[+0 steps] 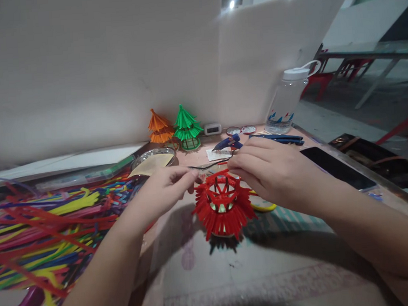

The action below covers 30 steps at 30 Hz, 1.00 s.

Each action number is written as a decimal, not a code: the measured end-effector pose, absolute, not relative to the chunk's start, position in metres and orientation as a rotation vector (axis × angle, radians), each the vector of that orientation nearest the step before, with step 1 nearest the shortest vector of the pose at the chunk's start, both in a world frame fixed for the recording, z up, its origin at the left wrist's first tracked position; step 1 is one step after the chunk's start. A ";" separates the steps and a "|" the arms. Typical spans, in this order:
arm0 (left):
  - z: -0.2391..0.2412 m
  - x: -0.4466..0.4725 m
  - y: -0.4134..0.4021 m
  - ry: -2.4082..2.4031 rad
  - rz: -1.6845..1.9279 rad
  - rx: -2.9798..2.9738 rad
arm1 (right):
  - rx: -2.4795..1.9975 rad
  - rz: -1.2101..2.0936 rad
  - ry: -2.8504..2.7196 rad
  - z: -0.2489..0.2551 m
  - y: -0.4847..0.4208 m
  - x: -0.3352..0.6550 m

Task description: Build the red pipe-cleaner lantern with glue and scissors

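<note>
In the middle of the table stands a red tiered model (224, 212), with a fringe of short pipe cleaner pieces around an open frame. A red pipe cleaner (218, 174) stretches across its top. My left hand (171, 188) is closed in a pinch at the model's upper left, by that strip's left end. From the upper right, my right hand (268, 169) pinches the other end, its fingertips partly hidden. A yellow ring-shaped handle (265, 208) shows beneath my right hand.
Many coloured pipe cleaners (55, 224) cover the left side. Behind are an orange model (160, 128), a green model (187, 126), a round container (169, 151), a blue glue gun (233, 141), pliers (283, 139) and a water bottle (284, 103). A phone (337, 167) lies right.
</note>
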<state>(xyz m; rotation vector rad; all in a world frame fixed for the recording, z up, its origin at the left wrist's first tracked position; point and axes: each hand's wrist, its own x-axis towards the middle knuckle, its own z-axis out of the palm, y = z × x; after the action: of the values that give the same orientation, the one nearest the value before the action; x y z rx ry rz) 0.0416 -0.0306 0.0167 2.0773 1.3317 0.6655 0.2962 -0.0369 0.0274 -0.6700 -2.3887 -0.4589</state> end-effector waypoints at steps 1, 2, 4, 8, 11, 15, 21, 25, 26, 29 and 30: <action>0.016 0.042 -0.030 1.283 0.609 2.014 | -0.666 -0.460 -2.395 0.027 -0.037 0.296; 0.016 0.043 -0.029 1.235 0.563 1.956 | -0.661 -0.461 -2.399 0.027 -0.037 0.296; 0.017 0.044 -0.029 1.184 0.517 1.855 | -0.650 -0.458 -2.402 0.026 -0.038 0.295; 0.017 0.045 -0.030 1.148 0.442 1.800 | -0.645 -0.441 -2.395 0.025 -0.040 0.296; 0.018 0.044 -0.030 1.050 0.370 1.796 | -0.650 -0.422 -2.416 0.026 -0.042 0.298; 0.019 0.045 -0.029 1.052 0.325 1.716 | -0.659 -0.380 -2.497 0.028 -0.044 0.299; 0.018 0.043 -0.026 0.956 0.313 1.708 | -0.699 -0.351 -2.529 0.028 -0.045 0.298; 0.016 0.042 -0.024 0.913 0.308 1.701 | -0.709 -0.362 -2.524 0.027 -0.045 0.297; 0.015 0.042 -0.024 0.912 0.309 1.698 | -0.710 -0.360 -2.526 0.027 -0.045 0.297; 0.016 0.043 -0.025 0.913 0.308 1.697 | -0.710 -0.350 -2.541 0.028 -0.045 0.298; 0.016 0.043 -0.025 0.911 0.309 1.698 | -0.711 -0.347 -2.544 0.028 -0.045 0.298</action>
<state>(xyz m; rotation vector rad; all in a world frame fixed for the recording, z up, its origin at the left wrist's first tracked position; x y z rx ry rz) 0.0429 -0.0254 0.0157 1.6976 0.9110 0.3093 0.2980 -0.0448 0.0280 -0.7113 -2.5440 -0.3467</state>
